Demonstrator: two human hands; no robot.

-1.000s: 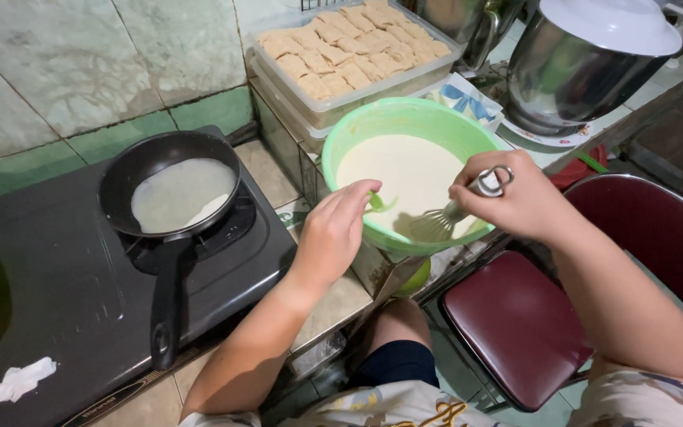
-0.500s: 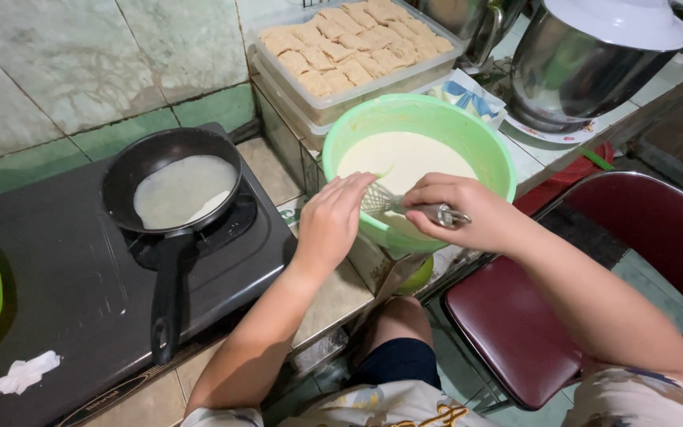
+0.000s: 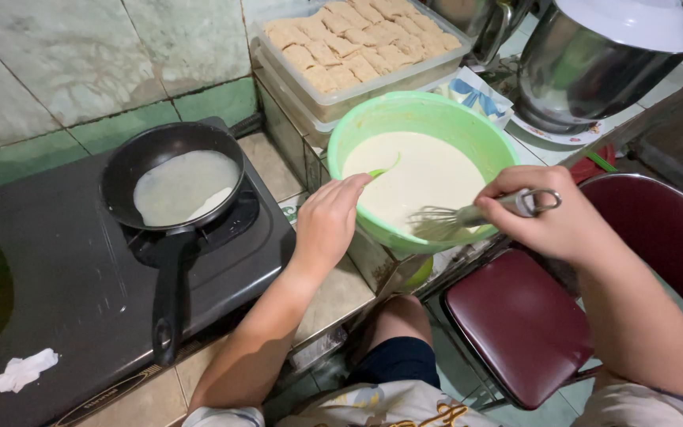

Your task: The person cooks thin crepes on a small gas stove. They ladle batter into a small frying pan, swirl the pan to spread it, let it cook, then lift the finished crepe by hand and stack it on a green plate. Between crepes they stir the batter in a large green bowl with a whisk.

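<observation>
The right hand (image 3: 564,224) is clenched around the handle of a wire whisk (image 3: 468,217), whose loops dip into pale batter in a green bowl (image 3: 357,134). The left hand (image 3: 327,221) grips the bowl's near rim, fingers curled over it beside a green ladle handle (image 3: 384,168) that pokes out of the batter. The bowl sits at the front edge of the bench, partly overhanging it, so a firm hold on the rim seems wise, and whisking is likely best kept low and steady, loops under the surface, so nothing slops over the side. To the left, on a black stove (image 3: 49,292), a pan (image 3: 169,190) holds a thin pale round of batter. Behind the bowl, at the back of the bench, stands a clear tub (image 3: 333,99) of folded pastries, with a steel pot (image 3: 586,75) to its right. A dark red chair (image 3: 515,332) stands below the right arm, and the walls are greenish tile (image 3: 57,71).
</observation>
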